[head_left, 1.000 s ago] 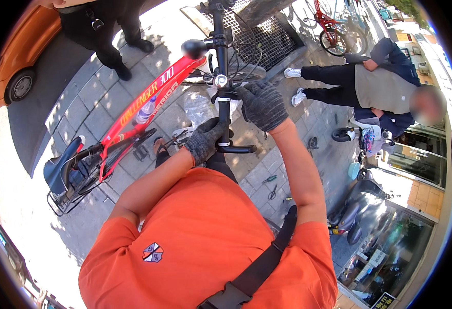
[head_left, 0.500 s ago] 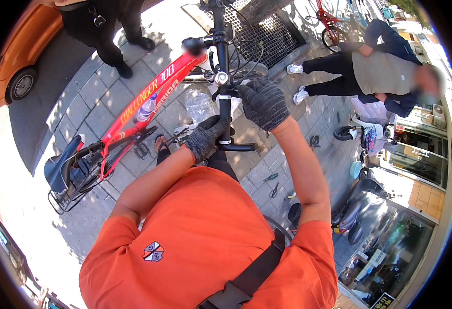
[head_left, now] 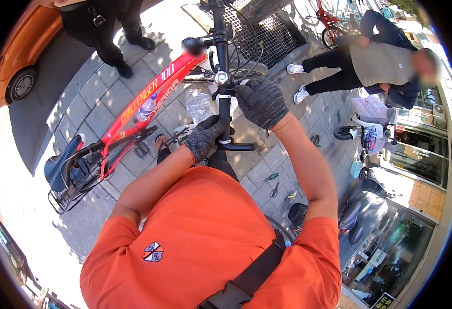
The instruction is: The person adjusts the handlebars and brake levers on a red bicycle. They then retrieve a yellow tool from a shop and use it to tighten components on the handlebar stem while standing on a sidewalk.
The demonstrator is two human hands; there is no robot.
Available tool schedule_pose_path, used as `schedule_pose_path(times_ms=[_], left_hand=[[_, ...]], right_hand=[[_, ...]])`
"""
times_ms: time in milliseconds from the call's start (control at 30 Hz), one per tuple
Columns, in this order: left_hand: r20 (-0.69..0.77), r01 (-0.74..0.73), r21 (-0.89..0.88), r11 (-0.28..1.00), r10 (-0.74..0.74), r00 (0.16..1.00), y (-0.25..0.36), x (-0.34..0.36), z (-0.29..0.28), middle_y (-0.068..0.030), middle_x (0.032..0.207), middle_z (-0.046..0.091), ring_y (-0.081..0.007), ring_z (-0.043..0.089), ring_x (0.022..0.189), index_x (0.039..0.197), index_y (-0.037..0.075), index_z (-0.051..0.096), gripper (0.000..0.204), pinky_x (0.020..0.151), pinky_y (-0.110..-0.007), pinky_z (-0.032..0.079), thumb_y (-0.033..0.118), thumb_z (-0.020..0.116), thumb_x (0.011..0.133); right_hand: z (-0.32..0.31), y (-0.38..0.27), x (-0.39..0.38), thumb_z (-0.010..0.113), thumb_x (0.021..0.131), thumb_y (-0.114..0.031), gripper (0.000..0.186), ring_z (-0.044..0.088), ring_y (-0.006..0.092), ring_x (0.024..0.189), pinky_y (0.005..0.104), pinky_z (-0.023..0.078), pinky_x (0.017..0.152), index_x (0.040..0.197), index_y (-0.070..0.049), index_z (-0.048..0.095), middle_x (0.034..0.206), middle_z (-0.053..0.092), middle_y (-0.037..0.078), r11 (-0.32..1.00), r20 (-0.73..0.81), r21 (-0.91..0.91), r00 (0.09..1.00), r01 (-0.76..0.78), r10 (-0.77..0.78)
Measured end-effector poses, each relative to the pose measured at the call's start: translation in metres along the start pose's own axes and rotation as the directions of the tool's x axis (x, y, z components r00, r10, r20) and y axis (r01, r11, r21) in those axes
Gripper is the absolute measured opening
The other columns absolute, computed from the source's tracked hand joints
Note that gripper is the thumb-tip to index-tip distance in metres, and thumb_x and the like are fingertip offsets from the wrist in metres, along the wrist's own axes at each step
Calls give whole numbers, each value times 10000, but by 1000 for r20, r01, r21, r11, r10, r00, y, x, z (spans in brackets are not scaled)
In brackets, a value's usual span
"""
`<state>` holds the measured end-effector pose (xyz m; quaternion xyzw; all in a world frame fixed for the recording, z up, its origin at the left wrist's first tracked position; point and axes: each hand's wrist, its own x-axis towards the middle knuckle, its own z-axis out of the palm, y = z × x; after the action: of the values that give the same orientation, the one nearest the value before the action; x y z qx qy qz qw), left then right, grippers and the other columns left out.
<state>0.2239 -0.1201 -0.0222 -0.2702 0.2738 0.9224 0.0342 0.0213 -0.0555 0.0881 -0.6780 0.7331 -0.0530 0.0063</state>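
Observation:
A red bicycle (head_left: 149, 98) stands in front of me, with its black handlebar (head_left: 220, 49) running up and down the view. My left hand (head_left: 205, 138), in a dark grey knit glove, is closed round the handlebar grip (head_left: 225, 116) near its lower end. Just below that hand, a black bar end (head_left: 239, 147) sticks out to the right. My right hand (head_left: 263, 103), gloved alike, has its fingers bent and pinched together beside the small clamp (head_left: 226, 96) above the grip. Its fingertips are partly hidden, so what they hold there cannot be made out.
A person (head_left: 380, 64) stands at the right, and another person's dark-trousered legs (head_left: 102, 31) are at upper left. An orange car (head_left: 22, 49) is at far left. Pliers (head_left: 272, 176) and scissors (head_left: 274, 190) lie on the paving. A parked scooter (head_left: 362, 206) stands at right.
My right hand has shifted slightly left and its elbow has swung outward to the right. The left hand stays on the grip. The person at right has leaned a little left.

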Motion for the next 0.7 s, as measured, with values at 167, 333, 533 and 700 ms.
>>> schedule_pose_path(times_ms=[167,333,533,700], left_hand=[[6,-3,64,998,3,1000,1,-2,-3,-103,1083,704,-200,692,959,1348,40,587,474,877,-364,576,392,637,1034],[49,-14,25,1000,13,999,-3,7,-11,-134,1084,700,-266,697,978,1363,14,571,486,908,-433,570,364,636,1032],[121,8,25,1000,-11,993,-4,26,-21,-137,1118,670,-263,670,1003,1363,9,547,537,885,-432,567,386,671,1001],[194,110,47,993,-117,974,-6,35,-22,-95,1179,644,-245,630,1095,1364,52,548,499,860,-422,562,377,663,1002]], right_hand=[[24,-28,-4,633,906,-234,215,697,395,875,504,543,787,963,-54,735,914,714,202,849,-17,330,896,-414,444],[17,-36,-7,662,923,-240,218,704,392,878,484,561,797,1001,-59,754,926,733,186,799,-37,297,830,-522,556],[-4,-27,-85,702,921,-164,157,702,389,888,452,559,793,1025,-49,726,961,722,193,704,-467,459,527,-542,710],[84,-95,-262,641,963,-290,268,709,387,973,457,556,868,1052,-65,757,1030,744,199,90,-198,506,-14,-858,980]])
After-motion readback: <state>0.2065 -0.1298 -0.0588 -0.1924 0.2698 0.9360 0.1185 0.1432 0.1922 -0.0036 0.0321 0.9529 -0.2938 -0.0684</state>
